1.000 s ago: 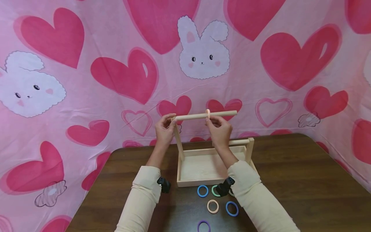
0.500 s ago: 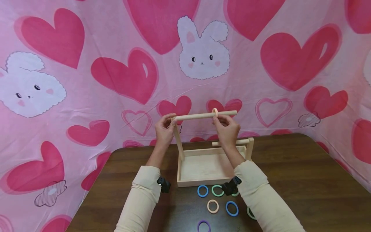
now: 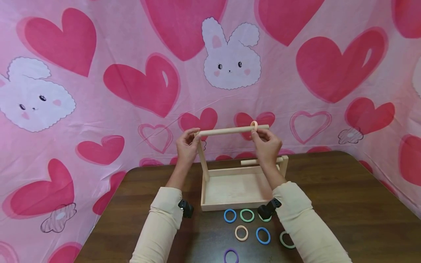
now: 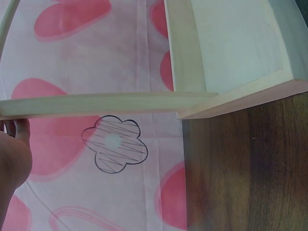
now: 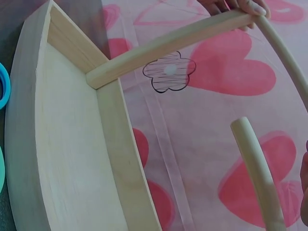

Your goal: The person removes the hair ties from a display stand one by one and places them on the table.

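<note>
A long wooden dowel runs sideways from the top of a tall wooden post. At that joint my left hand grips the post's top with thumb and fingers. My right hand pinches a peach ring that encircles the dowel near its free right end. The post rises from the left side of a shallow wooden tray. In the right wrist view, the right hand's fingers show only at the edge, and the ring is out of sight.
A shorter post at the tray's right carries a lower dowel. On the table before the tray lie a blue ring, a green ring, a peach ring, a purple ring and several others. A patterned cloth hangs behind.
My right hand has moved right along the upper dowel, carrying the peach ring toward the free end. The left hand has stayed at the joint.
</note>
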### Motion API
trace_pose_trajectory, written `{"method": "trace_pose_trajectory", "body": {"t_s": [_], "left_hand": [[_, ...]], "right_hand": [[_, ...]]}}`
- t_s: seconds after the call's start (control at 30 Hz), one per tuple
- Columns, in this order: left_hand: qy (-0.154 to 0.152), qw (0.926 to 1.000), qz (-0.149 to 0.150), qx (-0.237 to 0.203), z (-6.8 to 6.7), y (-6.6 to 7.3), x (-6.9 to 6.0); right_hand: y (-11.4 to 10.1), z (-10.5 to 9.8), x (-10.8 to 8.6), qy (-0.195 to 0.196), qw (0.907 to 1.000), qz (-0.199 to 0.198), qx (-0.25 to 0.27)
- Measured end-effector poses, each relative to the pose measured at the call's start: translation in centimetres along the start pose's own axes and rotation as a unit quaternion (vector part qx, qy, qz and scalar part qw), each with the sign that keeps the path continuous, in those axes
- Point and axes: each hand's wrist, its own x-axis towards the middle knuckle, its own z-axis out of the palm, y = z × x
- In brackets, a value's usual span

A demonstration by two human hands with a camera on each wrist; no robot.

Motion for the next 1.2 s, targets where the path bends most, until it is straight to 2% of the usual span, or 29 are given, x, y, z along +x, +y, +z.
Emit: {"method": "trace_pose_trajectory", "body": {"t_s": [0.33,0.5,0.93,1.2], "left_hand": [[0.007,0.9999,0.008,0.008,0.2,0.2,-0.1],[0.003,0.9999,0.009,0.007,0.2,0.1,-0.1],[0.006,0.9999,0.01,0.011,0.2,0.1,-0.1],[0.004,0.9999,0.013,0.01,0.1,0.1,0.0]], "right_hand": [[0.0,-1.1,0.7,0.008,0.9995,0.011,0.028],[0.0,-1.7,1.0,0.016,0.9979,0.033,0.053],[-0.1,-3.1,1.7,0.031,0.9956,0.068,0.057],[-0.4,-3.8,1.8,0.036,0.9911,0.091,0.09]]}}
